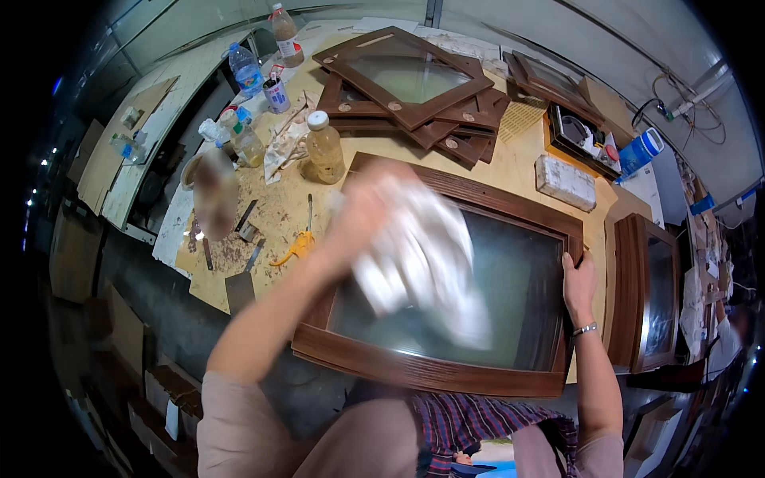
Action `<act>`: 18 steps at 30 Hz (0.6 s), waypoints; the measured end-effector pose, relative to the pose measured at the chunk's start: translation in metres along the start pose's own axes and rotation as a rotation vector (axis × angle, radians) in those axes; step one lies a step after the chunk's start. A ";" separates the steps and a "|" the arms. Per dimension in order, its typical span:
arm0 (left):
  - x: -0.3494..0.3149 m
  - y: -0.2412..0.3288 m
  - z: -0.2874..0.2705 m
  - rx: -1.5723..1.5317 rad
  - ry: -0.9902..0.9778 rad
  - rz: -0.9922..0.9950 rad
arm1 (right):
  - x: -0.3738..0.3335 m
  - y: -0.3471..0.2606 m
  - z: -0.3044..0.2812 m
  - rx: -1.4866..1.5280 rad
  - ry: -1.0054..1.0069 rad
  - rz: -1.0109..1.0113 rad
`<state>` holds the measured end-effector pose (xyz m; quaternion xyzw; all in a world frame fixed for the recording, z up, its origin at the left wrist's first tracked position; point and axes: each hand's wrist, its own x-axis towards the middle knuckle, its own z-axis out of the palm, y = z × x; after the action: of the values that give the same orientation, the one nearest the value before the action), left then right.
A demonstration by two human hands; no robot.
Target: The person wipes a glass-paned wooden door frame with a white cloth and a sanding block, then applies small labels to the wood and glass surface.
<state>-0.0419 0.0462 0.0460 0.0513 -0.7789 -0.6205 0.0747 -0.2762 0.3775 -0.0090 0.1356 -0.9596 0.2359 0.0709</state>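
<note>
Head view: left hand (370, 207) grasps bunched white cloth (426, 259), blurred, over glass of brown-framed panel (510, 279). Right hand (579, 283) grips panel's right edge, probably to steady it against push of cloth. Panel lies flat on worktable (510, 171), directly before person; long axis left to right, right end angled slightly nearer. Stacked panels (406, 76) behind, presumably leaving working room.

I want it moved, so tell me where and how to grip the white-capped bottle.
Grip the white-capped bottle around its body, below the shoulder, probably from the near left: it stands upright with a rounded body, while the framed glass panel lies close on its right.
</note>
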 end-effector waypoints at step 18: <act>0.054 -0.055 0.058 0.560 0.140 0.107 | 0.001 -0.006 0.006 0.023 -0.014 -0.016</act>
<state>-0.1058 0.0807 -0.0171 0.0714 -0.9144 -0.3714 0.1441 -0.2757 0.3699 -0.0115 0.1456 -0.9563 0.2454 0.0643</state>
